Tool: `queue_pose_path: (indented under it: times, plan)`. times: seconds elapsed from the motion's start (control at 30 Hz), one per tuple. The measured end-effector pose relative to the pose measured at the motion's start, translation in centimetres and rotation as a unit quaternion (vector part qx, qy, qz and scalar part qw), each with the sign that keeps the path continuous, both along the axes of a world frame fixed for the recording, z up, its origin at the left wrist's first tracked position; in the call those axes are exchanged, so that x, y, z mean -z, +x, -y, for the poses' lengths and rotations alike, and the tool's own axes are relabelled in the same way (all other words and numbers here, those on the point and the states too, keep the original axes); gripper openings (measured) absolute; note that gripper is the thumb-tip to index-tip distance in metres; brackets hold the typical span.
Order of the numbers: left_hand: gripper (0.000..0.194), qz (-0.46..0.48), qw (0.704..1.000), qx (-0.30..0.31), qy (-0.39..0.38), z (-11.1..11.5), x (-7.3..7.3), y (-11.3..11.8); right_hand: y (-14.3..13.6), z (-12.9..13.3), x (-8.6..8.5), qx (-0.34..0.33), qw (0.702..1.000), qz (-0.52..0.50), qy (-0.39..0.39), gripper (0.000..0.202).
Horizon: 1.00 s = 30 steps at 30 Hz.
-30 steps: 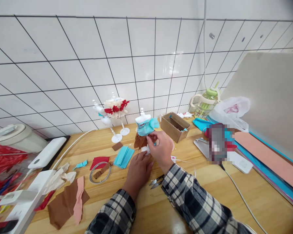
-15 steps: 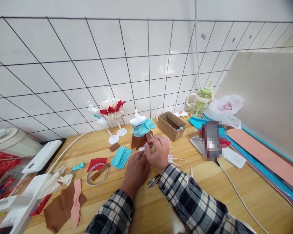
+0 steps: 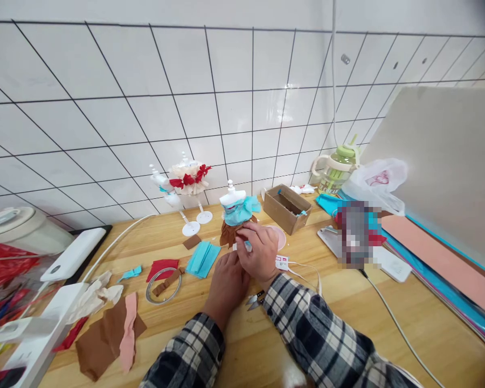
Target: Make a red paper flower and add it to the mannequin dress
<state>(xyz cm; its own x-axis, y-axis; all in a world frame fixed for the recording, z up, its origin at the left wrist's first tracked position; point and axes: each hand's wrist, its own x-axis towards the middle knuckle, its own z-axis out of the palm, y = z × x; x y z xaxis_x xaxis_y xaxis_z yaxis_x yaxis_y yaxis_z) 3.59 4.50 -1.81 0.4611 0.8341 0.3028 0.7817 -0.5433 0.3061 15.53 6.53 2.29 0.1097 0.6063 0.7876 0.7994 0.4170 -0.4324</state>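
Note:
A small white mannequin (image 3: 232,198) stands upright, dressed in a light blue ruffled top (image 3: 239,211) and a brown crinkled skirt (image 3: 228,234). My right hand (image 3: 259,249) is right in front of the skirt, thumb and fingers curled together in a pinch. Close below it lies my left hand (image 3: 228,281), fingers bent and closed near the mannequin's foot. A bit of pale blue and white shows between the hands; what they grip is mostly hidden. Black-handled thread snips (image 3: 255,300) lie beside my right cuff.
Two more mannequins stand by the wall, one with a cream-and-red ruffle (image 3: 189,178). Folded blue fabric (image 3: 202,259), a wire coil (image 3: 149,293) and brown fabric (image 3: 99,339) lie left. A cardboard box (image 3: 288,209), a bottle (image 3: 339,167) and a blurred-out device (image 3: 353,234) are right.
My right hand has turned and its fingers have moved up, closer to the brown skirt. My left hand stays almost in place. The whole view has shifted slightly.

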Motion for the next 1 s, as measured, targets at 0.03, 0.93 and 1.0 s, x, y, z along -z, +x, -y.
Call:
queue_pose_path:
  times: [0.03,0.93,1.0]
  plan:
    - [0.027,-0.001,1.000,0.001,-0.001,0.0,0.0,0.0,0.2,-0.1,0.0,0.001,1.000,0.002,0.000,0.016]
    - [0.027,-0.012,0.999,0.027,-0.018,0.2,0.2,0.0,1.3,-1.5,-2.1,0.009,0.994,-0.105,-0.019,0.005]
    - [0.027,-0.011,0.999,0.027,-0.019,0.2,0.2,0.1,1.3,-1.5,-2.1,0.011,0.995,-0.099,-0.023,0.005]
